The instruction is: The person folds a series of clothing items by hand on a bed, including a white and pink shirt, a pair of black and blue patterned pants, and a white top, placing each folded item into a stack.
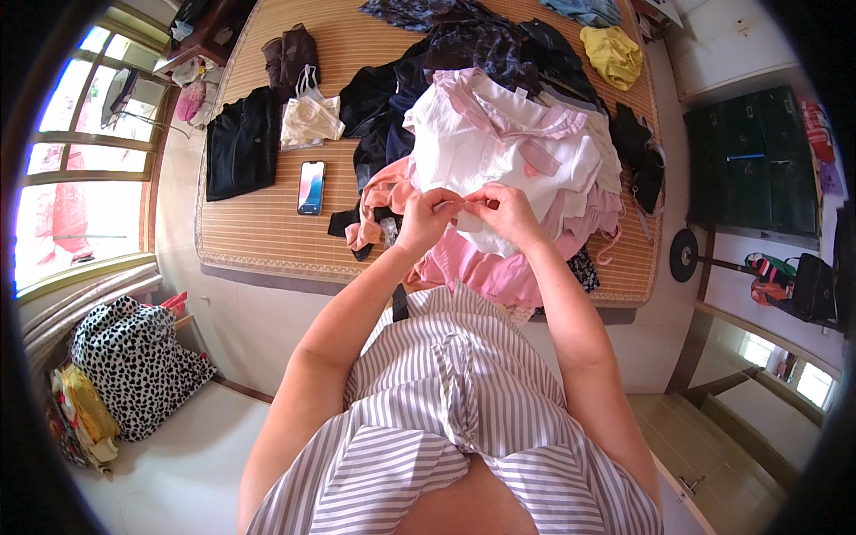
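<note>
A white blouse (461, 157) with a pink ruffled collar lies spread face up on a heap of garments, its collar pointing away from me. Both of my hands meet at its front placket near the lower part. My left hand (430, 212) pinches the fabric edge between thumb and fingers. Opposite it, my right hand (503, 208) grips the other edge, fingertips almost touching the left ones. Whatever fastening sits between the fingertips is too small to make out. Pink ruffled cloth (481, 267) shows under the blouse, and a peach garment (388, 194) lies to its left.
The heap rests on a bamboo mat (267, 234). Left of it are a smartphone (311, 188), folded black trousers (241, 144), a cream camisole (313, 119) and brown cloth (292, 57). Dark clothes (468, 43) lie beyond; a yellow garment (612, 57) and black straps-and-cloth piece (638, 157) lie right.
</note>
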{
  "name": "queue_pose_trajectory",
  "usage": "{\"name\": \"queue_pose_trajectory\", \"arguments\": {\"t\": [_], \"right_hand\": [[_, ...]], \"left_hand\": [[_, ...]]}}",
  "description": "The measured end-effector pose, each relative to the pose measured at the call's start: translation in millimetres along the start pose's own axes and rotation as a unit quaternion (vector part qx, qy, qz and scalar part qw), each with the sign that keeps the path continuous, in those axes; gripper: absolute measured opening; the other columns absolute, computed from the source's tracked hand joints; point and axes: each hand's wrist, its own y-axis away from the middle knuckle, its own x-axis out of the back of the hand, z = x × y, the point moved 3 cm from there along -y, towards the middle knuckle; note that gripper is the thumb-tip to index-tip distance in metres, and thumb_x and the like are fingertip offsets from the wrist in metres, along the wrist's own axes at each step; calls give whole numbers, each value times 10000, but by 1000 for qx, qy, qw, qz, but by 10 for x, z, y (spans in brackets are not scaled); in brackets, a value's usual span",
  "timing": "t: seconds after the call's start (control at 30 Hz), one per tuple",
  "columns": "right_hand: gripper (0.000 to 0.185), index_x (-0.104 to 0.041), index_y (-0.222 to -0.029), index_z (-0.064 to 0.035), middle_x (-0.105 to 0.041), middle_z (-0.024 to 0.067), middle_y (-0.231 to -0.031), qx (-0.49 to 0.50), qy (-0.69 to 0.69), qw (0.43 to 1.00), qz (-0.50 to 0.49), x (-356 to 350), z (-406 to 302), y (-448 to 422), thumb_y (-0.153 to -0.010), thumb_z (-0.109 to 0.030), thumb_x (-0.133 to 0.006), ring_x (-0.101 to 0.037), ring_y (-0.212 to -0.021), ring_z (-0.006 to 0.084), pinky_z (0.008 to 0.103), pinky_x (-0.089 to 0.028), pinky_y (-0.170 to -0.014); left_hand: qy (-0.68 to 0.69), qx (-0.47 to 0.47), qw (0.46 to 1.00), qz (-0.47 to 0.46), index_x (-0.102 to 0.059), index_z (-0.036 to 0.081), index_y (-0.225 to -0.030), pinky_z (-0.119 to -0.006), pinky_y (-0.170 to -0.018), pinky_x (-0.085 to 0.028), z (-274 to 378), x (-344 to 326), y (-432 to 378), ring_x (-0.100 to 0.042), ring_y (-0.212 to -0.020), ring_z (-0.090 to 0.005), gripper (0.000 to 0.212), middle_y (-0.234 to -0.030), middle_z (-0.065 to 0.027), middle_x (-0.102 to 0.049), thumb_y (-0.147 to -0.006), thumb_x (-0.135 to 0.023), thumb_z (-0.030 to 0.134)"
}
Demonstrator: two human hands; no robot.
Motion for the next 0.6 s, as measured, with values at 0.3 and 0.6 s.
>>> {"name": "queue_pose_trajectory", "arguments": {"t": [0.3, 0.6], "right_hand": [[76, -626, -756, -79, -545, 53, -717, 80, 123, 986, 76, 36, -206, 40, -715, -139, -649, -542, -585, 215, 319, -435, -536], [81, -564, -709, -78, -552, 52, -727, 87, 121, 976, 162, -34, -262, 36, -745, -125, -618, -552, -589, 230, 333, -442, -535]], "left_hand": [[44, -3, 999, 4, -603, -37, -933, -204, -568, -476, 40, 2, -21, -595, -631, -102, 163, -726, -59, -628, -778, -585, 11], [24, 18, 997, 75, -614, -21, -868, -190, -529, -452, 85, -2, -49, -583, -598, -72, 132, -689, -42, -620, -758, -629, 51]]}}
